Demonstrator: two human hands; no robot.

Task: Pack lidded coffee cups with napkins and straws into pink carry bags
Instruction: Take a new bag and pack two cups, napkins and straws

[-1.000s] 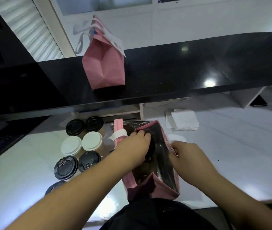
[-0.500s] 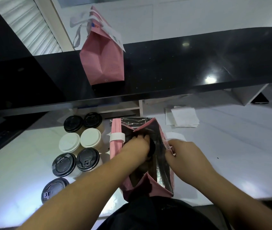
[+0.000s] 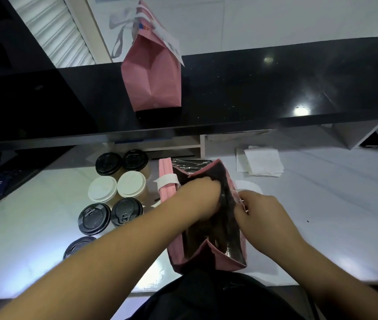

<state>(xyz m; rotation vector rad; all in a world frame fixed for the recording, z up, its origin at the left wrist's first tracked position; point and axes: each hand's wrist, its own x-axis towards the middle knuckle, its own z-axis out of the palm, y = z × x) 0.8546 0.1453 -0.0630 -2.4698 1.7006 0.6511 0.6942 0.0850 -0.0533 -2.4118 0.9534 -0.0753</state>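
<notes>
From the head view, I judge this the loading step. My left hand (image 3: 203, 199) reaches down into the open pink bag (image 3: 227, 259) at the near edge of the white counter (image 3: 333, 215); its fingers are hidden, so I cannot tell what they grip. My right hand (image 3: 258, 210) pinches the bag's right rim. Next, probably, a lidded cup (image 3: 126, 210) from the cluster just left. The bag is pink outside with a dark, glossy lining.

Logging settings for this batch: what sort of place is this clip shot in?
Most likely a café or takeaway counter, seen from the staff side. A raised black counter carries a closed pink carry bag, lidded coffee cups stand grouped on the white worktop, and napkins lie stacked nearby.
</notes>
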